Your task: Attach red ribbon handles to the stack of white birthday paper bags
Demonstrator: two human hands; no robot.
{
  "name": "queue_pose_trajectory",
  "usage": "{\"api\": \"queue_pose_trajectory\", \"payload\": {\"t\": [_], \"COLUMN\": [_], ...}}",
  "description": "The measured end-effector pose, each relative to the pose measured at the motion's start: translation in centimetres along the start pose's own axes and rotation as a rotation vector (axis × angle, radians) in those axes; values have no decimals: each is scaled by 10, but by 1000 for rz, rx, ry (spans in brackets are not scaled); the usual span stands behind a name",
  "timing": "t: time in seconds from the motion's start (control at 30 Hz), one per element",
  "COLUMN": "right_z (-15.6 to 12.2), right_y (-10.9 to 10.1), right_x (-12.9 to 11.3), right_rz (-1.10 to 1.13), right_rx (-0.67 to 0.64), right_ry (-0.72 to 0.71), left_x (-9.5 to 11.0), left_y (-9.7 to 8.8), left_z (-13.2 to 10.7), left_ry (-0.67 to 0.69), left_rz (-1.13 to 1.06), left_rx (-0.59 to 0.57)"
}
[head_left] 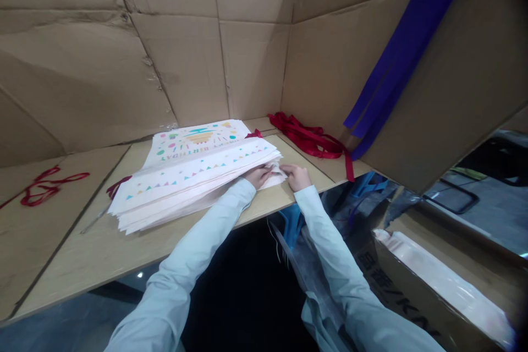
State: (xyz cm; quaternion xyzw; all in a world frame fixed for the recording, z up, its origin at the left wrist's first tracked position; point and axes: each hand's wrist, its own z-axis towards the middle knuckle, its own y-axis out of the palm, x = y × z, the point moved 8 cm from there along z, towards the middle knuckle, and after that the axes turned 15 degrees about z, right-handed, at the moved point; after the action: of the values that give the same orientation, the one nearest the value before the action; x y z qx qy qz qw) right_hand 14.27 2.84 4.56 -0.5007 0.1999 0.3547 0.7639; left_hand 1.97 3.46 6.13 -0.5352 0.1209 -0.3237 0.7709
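Pale blue sleeves rise from bottom edge. Lower right, below board level: brown carton holding white sheet-like bundle. Left hand and right hand side by side, fingers curled against edge of stack of printed paper bags; firmness of grip, cannot tell. Stack lies flat, slightly fanned, on pale wooden board, confetti and BIRTHDAY print upside down. Red cord at left on board. Behind stack, bunched red ribbon. Farther: cardboard wall; blue ribbon strips draped down cardboard flap, upper right.
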Motion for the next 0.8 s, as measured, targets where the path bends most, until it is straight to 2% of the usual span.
{"api": "queue_pose_trajectory", "payload": {"t": [0.07,0.13,0.23,0.4,0.6,0.8], "right_z": [0,0,3,9,10,10], "right_y": [-4,-3,0,5,7,8], "right_x": [7,14,22,32,32,31], "right_rz": [-29,-48,-8,201,161,198], "right_rx": [58,59,34,12,-8,-36], "right_ry": [80,134,136,104,130,136], "left_x": [2,3,0,-7,-21,-27], "left_y": [-6,-10,-10,1,18,23], "left_z": [-3,-5,-4,0,6,7], "left_ry": [9,1,-30,-54,-103,-115], "left_rz": [53,85,83,97,15,-107], "left_rx": [11,38,67,59,36,74]}}
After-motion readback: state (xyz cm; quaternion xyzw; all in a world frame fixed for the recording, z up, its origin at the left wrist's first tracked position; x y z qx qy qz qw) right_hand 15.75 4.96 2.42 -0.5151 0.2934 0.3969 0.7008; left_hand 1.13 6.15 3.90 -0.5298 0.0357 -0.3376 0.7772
